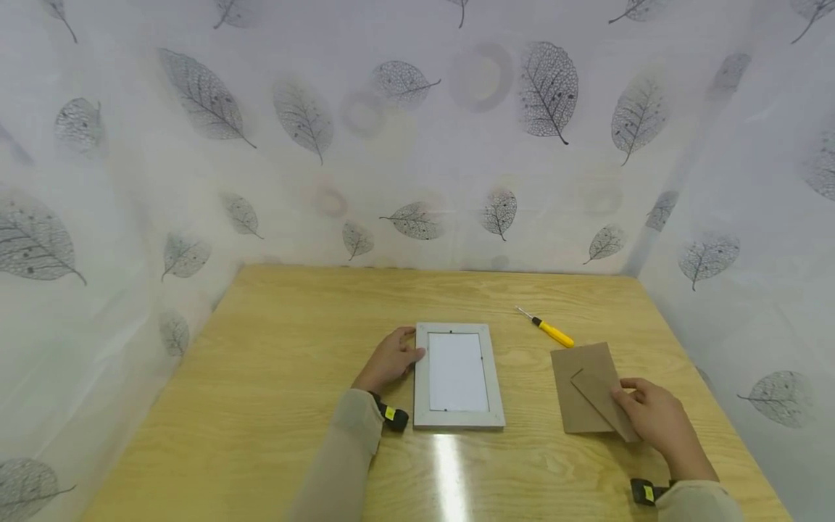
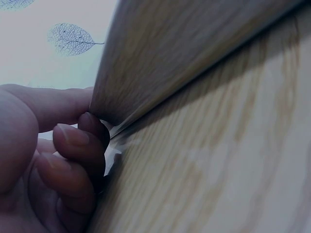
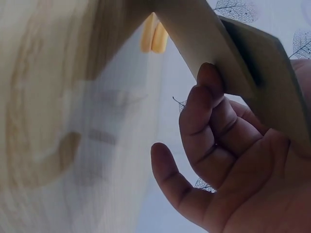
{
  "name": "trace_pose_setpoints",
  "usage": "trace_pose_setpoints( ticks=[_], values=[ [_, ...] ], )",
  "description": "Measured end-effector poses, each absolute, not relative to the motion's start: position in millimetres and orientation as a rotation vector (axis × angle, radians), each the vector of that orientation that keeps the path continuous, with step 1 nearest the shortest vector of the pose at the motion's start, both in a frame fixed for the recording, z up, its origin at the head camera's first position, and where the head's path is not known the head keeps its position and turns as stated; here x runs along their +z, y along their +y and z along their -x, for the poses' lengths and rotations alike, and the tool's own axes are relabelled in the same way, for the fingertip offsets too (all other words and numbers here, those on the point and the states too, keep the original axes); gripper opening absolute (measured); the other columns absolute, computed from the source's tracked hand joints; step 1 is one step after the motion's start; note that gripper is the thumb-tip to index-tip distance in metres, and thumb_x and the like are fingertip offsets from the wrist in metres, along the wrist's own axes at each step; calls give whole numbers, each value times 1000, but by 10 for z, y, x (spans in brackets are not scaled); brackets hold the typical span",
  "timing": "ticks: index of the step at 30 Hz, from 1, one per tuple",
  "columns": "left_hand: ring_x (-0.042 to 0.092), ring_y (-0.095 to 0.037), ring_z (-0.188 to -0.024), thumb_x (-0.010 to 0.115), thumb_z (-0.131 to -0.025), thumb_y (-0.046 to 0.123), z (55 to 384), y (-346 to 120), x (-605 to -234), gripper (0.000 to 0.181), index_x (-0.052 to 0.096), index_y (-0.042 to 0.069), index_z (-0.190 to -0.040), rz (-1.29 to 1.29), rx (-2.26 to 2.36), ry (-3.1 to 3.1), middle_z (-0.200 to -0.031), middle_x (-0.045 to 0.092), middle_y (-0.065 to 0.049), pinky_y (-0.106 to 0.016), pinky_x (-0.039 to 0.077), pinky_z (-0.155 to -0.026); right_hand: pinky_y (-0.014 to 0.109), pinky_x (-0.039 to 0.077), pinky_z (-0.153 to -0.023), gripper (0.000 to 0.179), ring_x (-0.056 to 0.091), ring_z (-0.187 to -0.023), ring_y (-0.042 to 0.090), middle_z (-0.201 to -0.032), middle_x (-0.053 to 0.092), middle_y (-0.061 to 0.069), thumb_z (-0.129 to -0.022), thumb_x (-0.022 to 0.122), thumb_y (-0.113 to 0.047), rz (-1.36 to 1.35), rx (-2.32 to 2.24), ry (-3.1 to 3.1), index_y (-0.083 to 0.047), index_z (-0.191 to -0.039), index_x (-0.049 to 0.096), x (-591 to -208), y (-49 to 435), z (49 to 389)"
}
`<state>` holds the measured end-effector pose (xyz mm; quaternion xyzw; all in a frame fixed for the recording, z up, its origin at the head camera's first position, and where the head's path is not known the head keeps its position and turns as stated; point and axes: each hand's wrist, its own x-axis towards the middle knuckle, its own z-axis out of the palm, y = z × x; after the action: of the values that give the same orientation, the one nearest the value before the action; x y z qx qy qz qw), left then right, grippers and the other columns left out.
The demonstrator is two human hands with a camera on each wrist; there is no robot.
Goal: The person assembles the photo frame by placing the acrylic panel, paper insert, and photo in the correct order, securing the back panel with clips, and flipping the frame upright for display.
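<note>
A white picture frame (image 1: 496, 399) lies back side up on the table, with a white sheet (image 1: 457, 373) inside its opening. My left hand (image 1: 388, 360) holds the frame's left edge, thumb on top; in the left wrist view its fingers (image 2: 73, 165) curl beside the frame's side (image 2: 160, 53). To the right, my right hand (image 1: 659, 419) pinches a brown backing board (image 1: 574, 399) by its stand leg (image 1: 603, 402). The board is tilted above the table. In the right wrist view the thumb is mostly hidden behind the board (image 3: 194, 39).
A yellow-handled screwdriver (image 1: 554, 332) lies just beyond the backing board, its tip pointing to the back left. The wooden table (image 1: 287, 348) meets leaf-patterned curtains (image 1: 443, 167) at the back and both sides.
</note>
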<state>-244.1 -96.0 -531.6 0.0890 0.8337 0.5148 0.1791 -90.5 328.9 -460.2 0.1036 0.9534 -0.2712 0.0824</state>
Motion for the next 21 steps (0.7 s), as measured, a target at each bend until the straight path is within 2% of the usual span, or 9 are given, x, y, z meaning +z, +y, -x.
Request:
trace_pose_setpoints(
  ticks=[6,13,21],
  values=[
    [54,-16,-60,63,-96,30,2442,-956,-5324,59,39,13,-147,-252,1464,2347,-84,64,-4,-32,45,-59,48,53,-69,66,61,-97,46,-117,57,37,-103,40,-47,-307,-832,2865,11,-135,44,-4580,3292,914],
    [53,-16,-59,63,-96,30,2454,-951,-5318,58,40,13,-147,-252,1468,2348,-81,63,-4,-31,44,-58,42,52,-63,62,63,-90,37,-106,64,26,-103,42,-43,-297,-856,2904,11,-134,45,-4531,3273,911],
    [52,-16,-57,64,-96,28,2442,-956,-5310,58,39,12,-147,-239,1473,2338,-77,62,-4,-31,43,-56,40,52,-63,61,64,-86,32,-104,65,24,-104,44,-41,-294,-899,2920,11,-135,45,-4515,3256,902]
  ],
)
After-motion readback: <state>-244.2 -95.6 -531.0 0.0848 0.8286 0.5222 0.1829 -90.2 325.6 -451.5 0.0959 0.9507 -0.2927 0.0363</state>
